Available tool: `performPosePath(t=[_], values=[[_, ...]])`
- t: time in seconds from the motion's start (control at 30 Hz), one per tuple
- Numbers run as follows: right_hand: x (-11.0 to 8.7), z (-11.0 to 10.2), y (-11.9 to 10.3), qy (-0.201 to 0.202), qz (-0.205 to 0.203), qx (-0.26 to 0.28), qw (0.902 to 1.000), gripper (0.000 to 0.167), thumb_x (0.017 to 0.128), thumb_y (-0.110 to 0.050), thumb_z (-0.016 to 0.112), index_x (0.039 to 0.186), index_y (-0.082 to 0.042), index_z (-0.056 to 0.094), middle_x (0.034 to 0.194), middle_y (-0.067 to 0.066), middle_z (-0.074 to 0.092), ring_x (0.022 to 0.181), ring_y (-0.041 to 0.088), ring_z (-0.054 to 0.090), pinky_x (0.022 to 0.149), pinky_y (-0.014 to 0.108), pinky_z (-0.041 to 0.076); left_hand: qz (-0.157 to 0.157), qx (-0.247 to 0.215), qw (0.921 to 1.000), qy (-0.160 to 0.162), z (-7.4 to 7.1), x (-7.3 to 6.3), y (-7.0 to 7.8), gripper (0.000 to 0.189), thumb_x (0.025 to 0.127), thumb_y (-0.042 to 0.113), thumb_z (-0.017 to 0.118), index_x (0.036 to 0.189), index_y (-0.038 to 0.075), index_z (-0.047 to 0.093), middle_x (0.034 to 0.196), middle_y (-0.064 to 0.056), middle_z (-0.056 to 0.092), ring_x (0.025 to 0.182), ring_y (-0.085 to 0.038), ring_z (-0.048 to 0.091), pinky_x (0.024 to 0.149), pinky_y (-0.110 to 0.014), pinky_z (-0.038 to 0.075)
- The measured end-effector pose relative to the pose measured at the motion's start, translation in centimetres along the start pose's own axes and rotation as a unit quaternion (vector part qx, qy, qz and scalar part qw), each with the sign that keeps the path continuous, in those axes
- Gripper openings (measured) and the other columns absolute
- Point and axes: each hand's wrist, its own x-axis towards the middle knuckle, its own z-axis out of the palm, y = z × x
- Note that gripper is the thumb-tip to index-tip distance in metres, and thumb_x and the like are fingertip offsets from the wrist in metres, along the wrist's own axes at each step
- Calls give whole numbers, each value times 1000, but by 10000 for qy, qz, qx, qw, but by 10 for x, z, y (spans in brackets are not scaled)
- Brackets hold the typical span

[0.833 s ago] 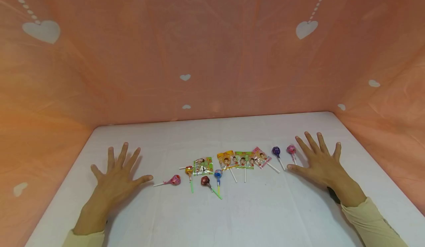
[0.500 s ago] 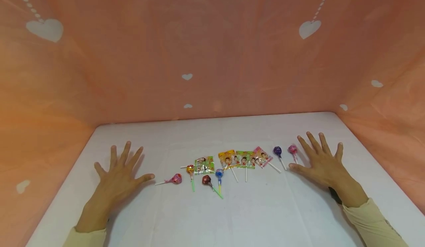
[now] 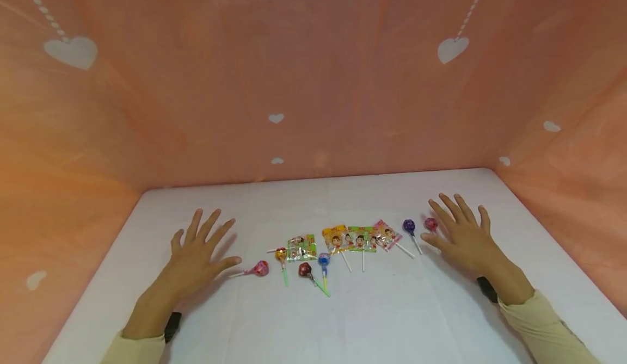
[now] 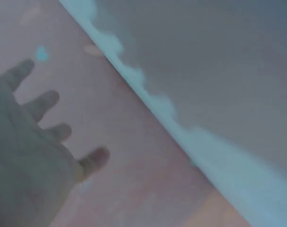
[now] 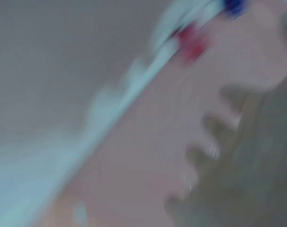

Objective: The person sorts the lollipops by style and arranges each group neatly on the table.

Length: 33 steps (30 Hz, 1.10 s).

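My left hand [image 3: 195, 263] is held with fingers spread and nothing in it, its thumb close to the stick of a pink lollipop [image 3: 262, 268]. On the other side my right hand [image 3: 462, 240], fingers also apart, is beside another pink lollipop [image 3: 430, 224] and a purple lollipop [image 3: 409, 226]. Between the hands lie a yellow-red lollipop [image 3: 281, 254], a dark red lollipop [image 3: 305, 269] and a blue lollipop [image 3: 324, 260]. Flat-wrapped lollipops include a left green one [image 3: 302, 248], an orange one [image 3: 335, 239], a second green one [image 3: 362, 239] and a pink one [image 3: 387, 235].
A white-covered table [image 3: 372, 320] carries the lollipops. An orange cloth [image 3: 318, 81] with white hearts stands behind and at both sides. Both wrist views are blurred; a red lollipop head [image 5: 193, 42] shows in the right one.
My left hand has shifted right, towards the near pink lollipop. The right hand has moved slightly left, and now covers the stick of the right pink lollipop. The lollipops stay put.
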Motion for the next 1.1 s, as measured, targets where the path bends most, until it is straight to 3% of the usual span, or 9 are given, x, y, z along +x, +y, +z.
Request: performPosePath(t=[0.27,0.43,0.57,0.67,0.83,1.1], values=[[20,14,-40,163,-750,-176,9969,76,94,-53,59,155,-17,32,163,13,22,151,40,14,109,71,9,1029,-522,9926,-380,4,38,31,60,96,40,63,149,20,45,156,-13,39,148,-42,24,105,-68,28],[31,23,-64,197,-1207,-75,9925,74,91,-50,64,151,-17,39,160,10,28,150,38,19,110,67,12,1222,-1039,9812,-1073,5,60,52,49,97,34,64,143,19,54,147,-8,51,142,-34,38,111,-63,29],[39,28,-82,-80,-1535,225,9879,71,91,-51,64,150,-19,42,160,8,31,151,35,20,112,64,14,1413,-1248,9691,-1588,8,72,65,47,93,28,69,138,19,59,140,-2,58,135,-28,46,110,-59,32],[47,32,-96,-318,-1792,442,9823,64,92,-49,65,147,-21,48,160,6,33,151,34,22,112,62,17,1516,-1062,9672,-1737,11,78,72,51,88,25,74,137,21,60,137,0,59,131,-26,49,105,-57,36],[58,38,-114,-637,-2023,559,9756,59,93,-47,65,144,-22,52,158,3,39,151,30,25,114,61,21,1422,-717,9704,-1816,19,81,80,52,84,26,77,134,22,62,132,0,61,125,-24,51,100,-53,37],[60,41,-133,-842,-2398,-83,9671,54,99,-46,55,146,-20,50,154,3,45,148,27,32,115,55,28,1371,-4,9776,-1598,24,84,91,48,84,31,78,128,17,67,123,-3,64,117,-25,56,98,-51,42]])
